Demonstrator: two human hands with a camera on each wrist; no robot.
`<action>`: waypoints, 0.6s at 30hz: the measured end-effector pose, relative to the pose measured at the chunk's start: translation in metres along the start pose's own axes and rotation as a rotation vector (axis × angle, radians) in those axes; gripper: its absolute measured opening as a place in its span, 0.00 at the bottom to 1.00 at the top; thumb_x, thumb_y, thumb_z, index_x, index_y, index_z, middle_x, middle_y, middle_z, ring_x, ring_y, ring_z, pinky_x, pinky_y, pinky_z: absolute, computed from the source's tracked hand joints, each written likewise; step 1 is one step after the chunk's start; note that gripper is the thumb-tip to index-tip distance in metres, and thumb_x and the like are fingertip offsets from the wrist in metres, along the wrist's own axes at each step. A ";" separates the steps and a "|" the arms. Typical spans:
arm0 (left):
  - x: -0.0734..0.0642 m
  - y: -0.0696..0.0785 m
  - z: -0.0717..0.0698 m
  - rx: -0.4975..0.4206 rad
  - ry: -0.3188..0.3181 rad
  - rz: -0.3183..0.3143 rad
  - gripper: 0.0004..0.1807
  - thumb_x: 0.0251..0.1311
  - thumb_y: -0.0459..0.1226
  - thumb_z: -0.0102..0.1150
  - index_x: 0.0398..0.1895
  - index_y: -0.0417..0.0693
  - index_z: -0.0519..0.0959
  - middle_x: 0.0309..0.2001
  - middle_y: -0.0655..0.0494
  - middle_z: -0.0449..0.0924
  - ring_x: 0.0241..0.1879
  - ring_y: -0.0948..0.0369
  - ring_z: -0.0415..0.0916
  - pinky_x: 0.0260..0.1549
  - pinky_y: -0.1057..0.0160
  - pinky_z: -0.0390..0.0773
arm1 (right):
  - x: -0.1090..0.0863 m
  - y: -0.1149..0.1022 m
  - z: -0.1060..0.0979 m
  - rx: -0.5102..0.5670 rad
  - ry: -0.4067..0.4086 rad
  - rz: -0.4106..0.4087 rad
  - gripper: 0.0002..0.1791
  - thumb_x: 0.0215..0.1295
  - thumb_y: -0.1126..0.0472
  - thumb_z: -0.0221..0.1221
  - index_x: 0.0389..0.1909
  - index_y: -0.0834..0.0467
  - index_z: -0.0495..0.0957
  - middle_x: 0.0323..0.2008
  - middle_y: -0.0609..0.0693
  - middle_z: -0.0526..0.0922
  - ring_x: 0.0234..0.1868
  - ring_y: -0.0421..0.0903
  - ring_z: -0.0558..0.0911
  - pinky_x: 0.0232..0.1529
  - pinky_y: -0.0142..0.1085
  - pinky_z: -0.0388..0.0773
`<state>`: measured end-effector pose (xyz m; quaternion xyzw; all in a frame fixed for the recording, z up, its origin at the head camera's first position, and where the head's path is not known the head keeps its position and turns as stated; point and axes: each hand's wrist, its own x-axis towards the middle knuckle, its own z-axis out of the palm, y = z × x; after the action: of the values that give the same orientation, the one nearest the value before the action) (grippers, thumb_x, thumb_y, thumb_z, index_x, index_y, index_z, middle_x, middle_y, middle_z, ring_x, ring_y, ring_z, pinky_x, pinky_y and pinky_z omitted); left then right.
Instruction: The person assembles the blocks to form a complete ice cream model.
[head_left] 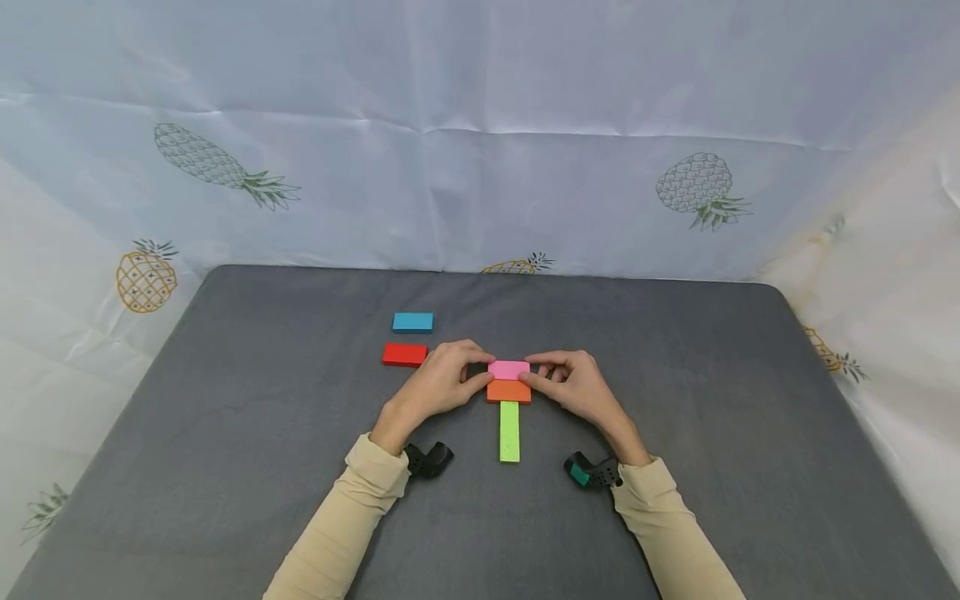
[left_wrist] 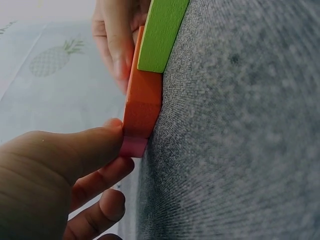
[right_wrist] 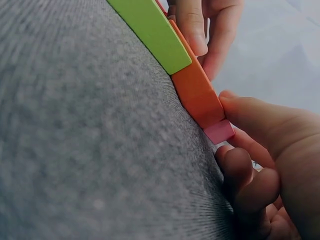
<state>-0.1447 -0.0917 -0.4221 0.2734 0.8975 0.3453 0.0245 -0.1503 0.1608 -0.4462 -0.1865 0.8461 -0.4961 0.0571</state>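
A pink block [head_left: 509, 370] lies flat against the far side of an orange block [head_left: 508, 391]. Below them, toward the person, a lime green block [head_left: 509, 432] points lengthwise at the orange one's middle. My left hand [head_left: 442, 375] pinches the pink block's left end between thumb and forefinger. At the opposite end, the right hand [head_left: 573, 385] does the same, its other fingers curled back. In the left wrist view, the left thumb tip meets the orange block [left_wrist: 142, 117] near its seam with the pink block [left_wrist: 133, 146].
Left of the hands lie a red block [head_left: 405, 355], close by the left hand, and a blue block [head_left: 413, 322] farther back. A grey cloth covers the table [head_left: 262, 467]. Pineapple-print curtains [head_left: 480, 200] hang behind and at both sides. Each wrist wears a black camera mount [head_left: 429, 460].
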 end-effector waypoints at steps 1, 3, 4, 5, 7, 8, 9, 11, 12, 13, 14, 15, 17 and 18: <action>0.000 0.000 0.000 0.001 0.000 0.002 0.16 0.67 0.38 0.66 0.54 0.41 0.86 0.48 0.49 0.87 0.22 0.70 0.68 0.26 0.73 0.72 | 0.000 0.001 0.000 -0.004 0.000 -0.001 0.15 0.63 0.61 0.70 0.49 0.64 0.87 0.28 0.56 0.84 0.16 0.34 0.72 0.19 0.29 0.68; 0.000 0.000 -0.001 0.006 0.001 0.008 0.16 0.67 0.38 0.66 0.54 0.41 0.86 0.48 0.49 0.87 0.22 0.70 0.69 0.27 0.73 0.73 | 0.000 0.001 0.001 -0.015 0.003 -0.007 0.15 0.63 0.61 0.70 0.49 0.64 0.87 0.28 0.56 0.84 0.17 0.34 0.72 0.19 0.29 0.69; 0.000 0.000 -0.001 0.007 0.003 0.010 0.16 0.67 0.38 0.66 0.54 0.41 0.86 0.48 0.49 0.87 0.22 0.70 0.69 0.27 0.73 0.73 | 0.000 0.001 0.001 -0.023 0.007 -0.013 0.15 0.63 0.61 0.70 0.49 0.64 0.87 0.28 0.56 0.84 0.17 0.34 0.73 0.20 0.29 0.69; -0.001 0.000 -0.001 0.010 0.005 0.012 0.16 0.66 0.38 0.66 0.54 0.41 0.86 0.47 0.49 0.87 0.23 0.70 0.69 0.28 0.73 0.73 | 0.000 0.001 0.001 -0.028 0.010 -0.017 0.15 0.63 0.61 0.70 0.49 0.64 0.87 0.28 0.56 0.85 0.17 0.34 0.73 0.20 0.29 0.70; -0.001 0.000 -0.002 0.013 0.007 0.011 0.16 0.66 0.38 0.67 0.54 0.41 0.86 0.47 0.49 0.87 0.23 0.69 0.70 0.28 0.72 0.74 | 0.000 0.001 0.002 -0.037 0.017 -0.023 0.15 0.63 0.61 0.70 0.49 0.64 0.87 0.28 0.55 0.85 0.18 0.34 0.73 0.21 0.29 0.71; -0.001 0.000 -0.002 0.015 0.007 0.012 0.16 0.66 0.38 0.67 0.54 0.41 0.86 0.47 0.49 0.87 0.23 0.69 0.70 0.28 0.72 0.74 | 0.000 0.001 0.002 -0.039 0.020 -0.023 0.15 0.63 0.61 0.71 0.49 0.64 0.87 0.28 0.55 0.85 0.18 0.34 0.74 0.21 0.29 0.71; 0.000 0.000 -0.002 0.017 0.006 0.012 0.16 0.66 0.38 0.67 0.54 0.41 0.86 0.47 0.49 0.87 0.24 0.69 0.70 0.29 0.72 0.74 | 0.000 0.001 0.003 -0.042 0.024 -0.024 0.15 0.63 0.61 0.71 0.49 0.64 0.87 0.28 0.55 0.84 0.18 0.34 0.74 0.21 0.29 0.71; 0.000 -0.001 -0.002 0.021 0.002 0.013 0.16 0.67 0.38 0.66 0.54 0.41 0.86 0.47 0.50 0.87 0.24 0.69 0.70 0.29 0.72 0.74 | -0.001 0.002 0.003 -0.043 0.030 -0.020 0.15 0.63 0.61 0.71 0.48 0.64 0.87 0.27 0.55 0.84 0.18 0.34 0.74 0.21 0.29 0.71; 0.000 -0.001 -0.002 0.020 0.000 0.013 0.16 0.67 0.39 0.66 0.54 0.42 0.86 0.47 0.50 0.87 0.24 0.69 0.70 0.29 0.72 0.74 | -0.001 0.002 0.004 -0.046 0.034 -0.019 0.15 0.63 0.61 0.71 0.48 0.64 0.87 0.27 0.55 0.84 0.18 0.34 0.74 0.21 0.29 0.71; 0.000 -0.001 -0.002 0.019 -0.002 0.014 0.16 0.67 0.39 0.66 0.54 0.42 0.86 0.47 0.50 0.87 0.24 0.69 0.70 0.29 0.73 0.73 | -0.001 0.002 0.004 -0.048 0.036 -0.021 0.15 0.63 0.61 0.71 0.48 0.64 0.87 0.27 0.55 0.84 0.18 0.34 0.74 0.21 0.29 0.71; 0.000 -0.001 -0.002 0.017 -0.003 0.015 0.16 0.67 0.39 0.66 0.54 0.42 0.86 0.47 0.50 0.87 0.24 0.69 0.70 0.29 0.73 0.73 | -0.002 0.002 0.004 -0.052 0.039 -0.021 0.15 0.63 0.61 0.71 0.48 0.64 0.87 0.27 0.54 0.84 0.18 0.34 0.74 0.21 0.29 0.71; 0.000 -0.002 -0.002 0.011 -0.002 0.014 0.16 0.67 0.39 0.66 0.54 0.42 0.86 0.47 0.50 0.87 0.24 0.69 0.70 0.29 0.72 0.73 | -0.002 0.002 0.004 -0.053 0.040 -0.021 0.15 0.62 0.61 0.71 0.48 0.64 0.87 0.27 0.54 0.84 0.18 0.34 0.74 0.21 0.29 0.71; 0.000 -0.001 -0.003 -0.002 0.000 0.011 0.16 0.67 0.38 0.66 0.54 0.42 0.86 0.46 0.50 0.87 0.24 0.69 0.69 0.28 0.72 0.73 | -0.003 0.001 0.004 -0.054 0.043 -0.021 0.15 0.62 0.61 0.71 0.48 0.63 0.87 0.27 0.55 0.84 0.18 0.34 0.74 0.21 0.29 0.70; 0.000 -0.002 -0.004 -0.009 0.002 0.009 0.16 0.66 0.38 0.66 0.54 0.42 0.86 0.46 0.51 0.87 0.24 0.69 0.69 0.28 0.72 0.72 | -0.003 0.000 0.004 -0.053 0.044 -0.021 0.15 0.62 0.61 0.71 0.48 0.63 0.87 0.27 0.55 0.84 0.18 0.34 0.74 0.21 0.29 0.70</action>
<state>-0.1461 -0.0954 -0.4199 0.2768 0.8947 0.3497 0.0231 -0.1465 0.1587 -0.4484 -0.1859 0.8580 -0.4779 0.0285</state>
